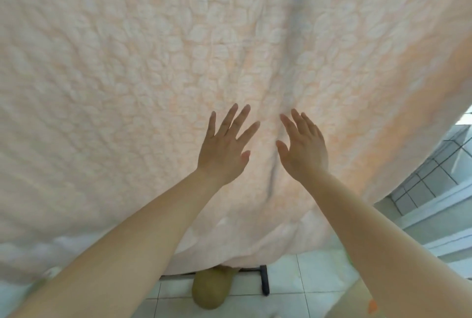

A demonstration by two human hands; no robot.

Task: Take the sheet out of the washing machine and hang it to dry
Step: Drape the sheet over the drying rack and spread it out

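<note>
A large peach sheet (143, 67) with a pale leaf pattern hangs in front of me and fills most of the view, its lower edge a little above the floor. My left hand (224, 146) is held up against the middle of the sheet with fingers spread and straight. My right hand (305, 146) is raised just beside it, fingers straight and close together, at a vertical fold in the fabric. Neither hand grips the cloth. What the sheet hangs from is out of view.
A black foot of a stand (264, 279) shows on the white tiled floor (314, 282) below the sheet's edge. An olive-coloured rounded object (210, 292) lies beside it. A tiled wall and ledge (434, 179) are at the right.
</note>
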